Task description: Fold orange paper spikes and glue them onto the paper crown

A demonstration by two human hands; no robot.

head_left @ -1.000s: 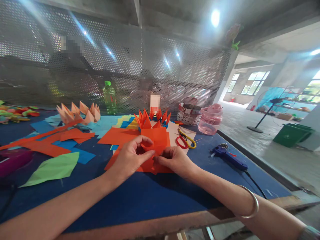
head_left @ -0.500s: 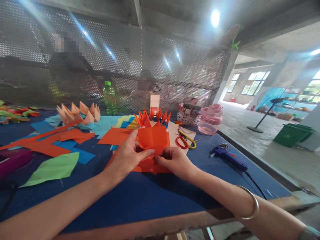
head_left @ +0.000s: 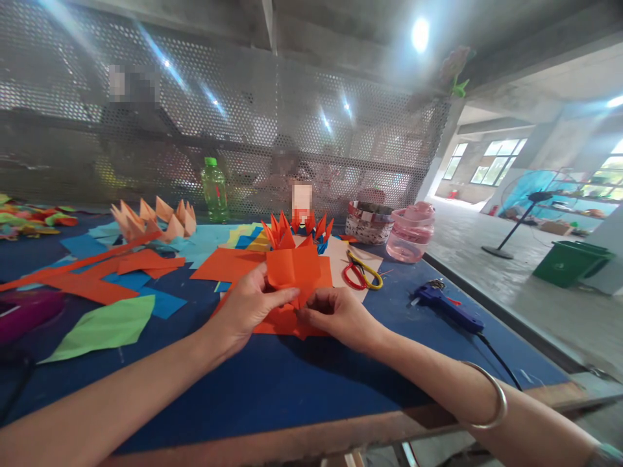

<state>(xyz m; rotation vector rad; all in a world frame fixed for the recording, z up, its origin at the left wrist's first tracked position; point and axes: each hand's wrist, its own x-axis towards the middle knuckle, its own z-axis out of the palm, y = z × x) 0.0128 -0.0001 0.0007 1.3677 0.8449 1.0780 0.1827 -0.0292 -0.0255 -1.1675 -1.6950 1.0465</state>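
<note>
Pinching folded orange paper [head_left: 294,271] in both hands, held up off the table: left hand [head_left: 248,306] closed around its lower left side, right hand [head_left: 338,316] closed on its bottom corner. Below, loose orange sheets [head_left: 287,326] on a blue-topped table [head_left: 272,395]. At twelve o'clock, a spiky orange paper crown [head_left: 296,235]; at two o'clock, red-and-yellow scissors [head_left: 360,275]; at three o'clock, a blue glue gun [head_left: 446,310].

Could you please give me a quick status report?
Left grip, right grip pinching folded orange paper sheet. Red-and-yellow scissors lie beyond, to the right.
</note>
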